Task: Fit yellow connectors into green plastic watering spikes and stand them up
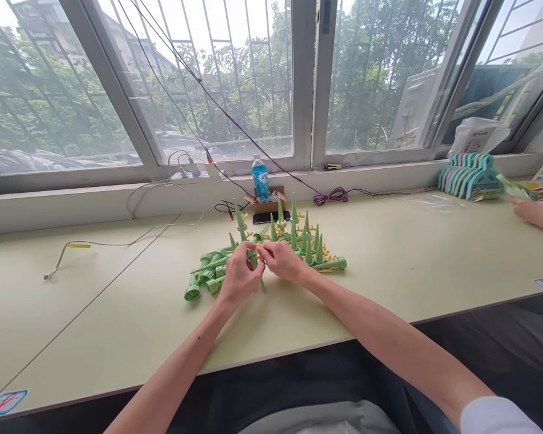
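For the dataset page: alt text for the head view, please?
Left hand holds one green cone, right hand close against it, beside more cones and yellow pieces on a pale table; blue bottle and windows behind, another person's hands far right.

- Desk (411,259), middle: spikes (308,250), mostly upright at right, mostly lying at left.
- Behind spikes: phone (259,219), before box (278,207).
- In box, near rear edge: bottle (261,184).
- Right of box: cord (335,196).
- Farther right, rear edge: hangers (468,175).
- Left of spikes: cable (117,245).
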The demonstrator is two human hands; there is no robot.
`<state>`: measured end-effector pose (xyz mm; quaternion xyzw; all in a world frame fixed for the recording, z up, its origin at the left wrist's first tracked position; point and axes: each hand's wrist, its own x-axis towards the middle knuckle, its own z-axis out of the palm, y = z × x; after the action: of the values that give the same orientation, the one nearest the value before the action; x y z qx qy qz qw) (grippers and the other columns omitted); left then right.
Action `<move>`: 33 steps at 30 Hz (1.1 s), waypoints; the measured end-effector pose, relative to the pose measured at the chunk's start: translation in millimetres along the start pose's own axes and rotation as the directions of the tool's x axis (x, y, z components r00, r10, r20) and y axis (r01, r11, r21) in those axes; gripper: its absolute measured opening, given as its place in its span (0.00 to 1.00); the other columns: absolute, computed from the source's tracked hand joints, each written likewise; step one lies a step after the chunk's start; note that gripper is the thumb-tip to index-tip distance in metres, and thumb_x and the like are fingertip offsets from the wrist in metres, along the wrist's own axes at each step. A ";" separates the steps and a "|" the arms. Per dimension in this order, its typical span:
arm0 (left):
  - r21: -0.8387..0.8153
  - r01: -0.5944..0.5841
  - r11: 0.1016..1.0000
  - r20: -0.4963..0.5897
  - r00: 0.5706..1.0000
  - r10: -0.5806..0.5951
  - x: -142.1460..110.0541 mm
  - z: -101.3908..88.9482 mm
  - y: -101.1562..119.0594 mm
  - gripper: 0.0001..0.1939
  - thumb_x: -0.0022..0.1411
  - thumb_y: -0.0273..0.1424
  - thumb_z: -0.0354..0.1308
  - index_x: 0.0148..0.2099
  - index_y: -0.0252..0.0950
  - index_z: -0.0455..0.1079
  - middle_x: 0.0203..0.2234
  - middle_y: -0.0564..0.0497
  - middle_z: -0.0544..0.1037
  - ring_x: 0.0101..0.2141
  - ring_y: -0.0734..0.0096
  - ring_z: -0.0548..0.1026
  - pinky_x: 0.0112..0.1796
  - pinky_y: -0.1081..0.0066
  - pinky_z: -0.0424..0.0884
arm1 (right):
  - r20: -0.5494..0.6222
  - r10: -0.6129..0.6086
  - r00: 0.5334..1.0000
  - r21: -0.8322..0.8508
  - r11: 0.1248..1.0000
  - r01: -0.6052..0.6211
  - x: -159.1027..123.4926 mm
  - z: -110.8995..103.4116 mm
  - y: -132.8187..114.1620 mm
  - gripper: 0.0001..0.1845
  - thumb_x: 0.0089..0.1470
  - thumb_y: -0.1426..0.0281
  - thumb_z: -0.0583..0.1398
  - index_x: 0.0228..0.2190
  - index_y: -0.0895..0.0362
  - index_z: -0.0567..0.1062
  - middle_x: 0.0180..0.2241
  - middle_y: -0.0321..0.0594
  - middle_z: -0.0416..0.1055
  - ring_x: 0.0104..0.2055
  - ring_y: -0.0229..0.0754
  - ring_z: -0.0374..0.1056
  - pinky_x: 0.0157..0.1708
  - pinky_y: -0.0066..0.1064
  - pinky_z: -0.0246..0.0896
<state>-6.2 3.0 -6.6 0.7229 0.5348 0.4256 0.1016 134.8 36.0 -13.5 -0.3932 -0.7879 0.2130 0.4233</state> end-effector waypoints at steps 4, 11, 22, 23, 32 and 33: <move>0.000 0.026 1.000 -0.028 0.999 -0.026 0.9 1.0 0.8 0.13 0.54 0.34 0.57 0.42 0.38 0.64 0.32 0.53 0.73 0.20 0.76 0.68 0.27 0.71 0.67 | -0.011 0.005 1.000 0.034 0.999 -0.005 -0.4 0.4 -1.3 0.17 0.62 0.66 0.52 0.22 0.56 0.64 0.19 0.32 0.62 0.21 0.33 0.54 0.24 0.26 0.47; 0.020 0.041 0.999 -0.069 0.997 -0.040 1.5 1.3 -0.7 0.14 0.54 0.36 0.57 0.43 0.38 0.65 0.34 0.51 0.73 0.20 0.75 0.68 0.29 0.70 0.67 | -0.042 0.003 0.999 0.043 0.999 -0.001 0.1 0.0 -0.5 0.07 0.58 0.69 0.56 0.28 0.57 0.69 0.24 0.35 0.69 0.25 0.35 0.61 0.27 0.27 0.54; -0.004 0.011 1.000 -0.024 1.000 -0.011 -0.1 0.1 1.5 0.13 0.54 0.34 0.56 0.43 0.38 0.65 0.33 0.53 0.73 0.18 0.78 0.66 0.28 0.70 0.67 | -0.035 0.029 0.999 0.025 0.999 -0.028 1.3 0.7 1.2 0.18 0.60 0.68 0.53 0.19 0.56 0.61 0.19 0.33 0.64 0.22 0.33 0.56 0.24 0.26 0.48; -0.006 0.005 1.000 -0.022 1.000 -0.005 -0.4 0.0 2.1 0.13 0.54 0.33 0.56 0.42 0.38 0.65 0.33 0.53 0.74 0.18 0.78 0.66 0.28 0.70 0.67 | -0.038 0.025 0.999 0.015 1.000 -0.024 1.5 1.0 1.4 0.19 0.61 0.67 0.52 0.18 0.56 0.60 0.18 0.33 0.62 0.21 0.33 0.55 0.24 0.27 0.46; -0.020 -0.007 1.000 -0.026 1.000 0.006 -0.8 -0.7 4.8 0.12 0.53 0.32 0.56 0.42 0.38 0.65 0.34 0.52 0.73 0.20 0.78 0.66 0.28 0.71 0.67 | -0.021 0.013 1.000 0.012 1.000 -0.012 1.4 0.5 2.3 0.24 0.64 0.62 0.50 0.17 0.57 0.62 0.17 0.34 0.61 0.21 0.33 0.54 0.24 0.27 0.45; -0.014 -0.007 1.000 -0.032 0.999 0.006 -0.4 -0.4 4.5 0.12 0.53 0.33 0.56 0.42 0.38 0.65 0.34 0.52 0.74 0.20 0.77 0.67 0.28 0.71 0.67 | -0.024 0.017 1.000 0.015 1.000 -0.017 1.2 0.3 1.8 0.25 0.64 0.61 0.49 0.17 0.57 0.62 0.17 0.34 0.62 0.21 0.33 0.54 0.24 0.27 0.45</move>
<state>-3.5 0.7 -3.8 0.7171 0.5309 0.4410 0.0967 135.0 38.1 -14.2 -0.3992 -0.7779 0.2178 0.4337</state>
